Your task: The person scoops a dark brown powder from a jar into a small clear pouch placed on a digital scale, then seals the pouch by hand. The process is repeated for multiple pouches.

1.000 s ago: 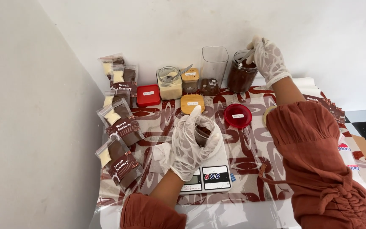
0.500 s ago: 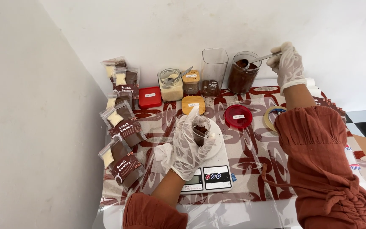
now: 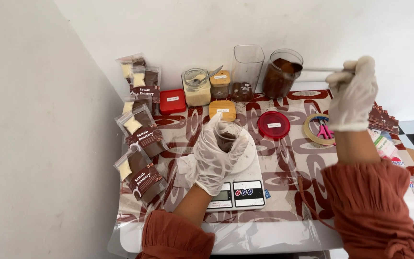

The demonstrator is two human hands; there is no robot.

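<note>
My left hand (image 3: 215, 154), in a white glove, grips a small clear pouch (image 3: 227, 135) of brown powder that stands on the white kitchen scale (image 3: 239, 187). My right hand (image 3: 353, 93), also gloved, holds a long metal spoon (image 3: 312, 70) by its handle. The spoon's bowl reaches into the open glass jar of brown powder (image 3: 281, 73) at the back of the table. The right hand is raised above a roll of tape (image 3: 314, 129).
Filled brown-and-white pouches (image 3: 140, 136) line the left side. At the back stand a red box (image 3: 172, 101), a jar of pale grains (image 3: 197, 87), small wooden-lidded jars (image 3: 219, 84) and a tall clear container (image 3: 246, 72). A red lid (image 3: 273, 125) lies mid-table. Pink scissors (image 3: 324, 129) rest inside the tape.
My right hand has moved right and away from the brown powder jar, drawing the spoon handle out sideways. My left hand stays on the pouch on the scale.
</note>
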